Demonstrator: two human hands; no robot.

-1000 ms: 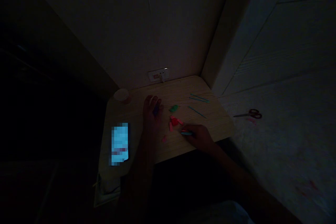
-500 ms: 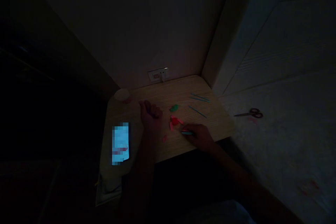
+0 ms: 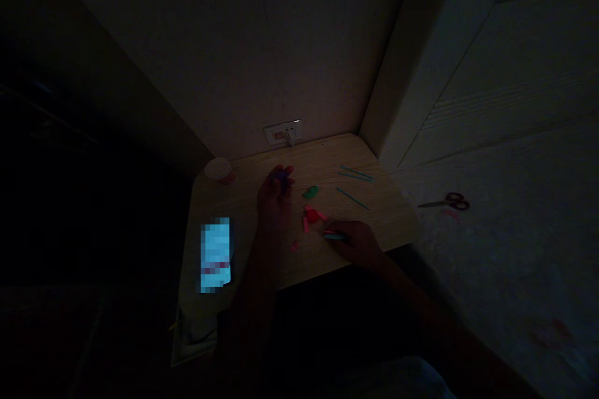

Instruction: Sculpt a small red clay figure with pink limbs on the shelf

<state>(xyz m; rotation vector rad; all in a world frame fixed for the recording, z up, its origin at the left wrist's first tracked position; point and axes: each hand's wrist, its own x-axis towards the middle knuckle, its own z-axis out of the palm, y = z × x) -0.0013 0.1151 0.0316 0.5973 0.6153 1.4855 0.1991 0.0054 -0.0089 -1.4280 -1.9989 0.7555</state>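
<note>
The room is very dark. My left hand [image 3: 275,194] is raised over the small wooden table [image 3: 327,156], its fingertips closed on a small dark bluish lump [image 3: 281,176]. My right hand [image 3: 355,242] rests near the table's front edge, fingers curled round a teal and pink piece [image 3: 333,235]. Between the hands lie red pieces [image 3: 311,217], a green lump [image 3: 309,192] and a small pink bit [image 3: 294,245].
A lit phone [image 3: 215,255] lies at the table's left front. A small round tub [image 3: 218,169] stands at the back left, thin teal sticks [image 3: 355,187] at the right. Scissors [image 3: 447,202] lie on the floor to the right. A wall socket [image 3: 282,133] sits behind.
My left hand drew back toward me as a fist, then moved forward again and now pinches the dark lump at its fingertips. The right hand has stayed put.
</note>
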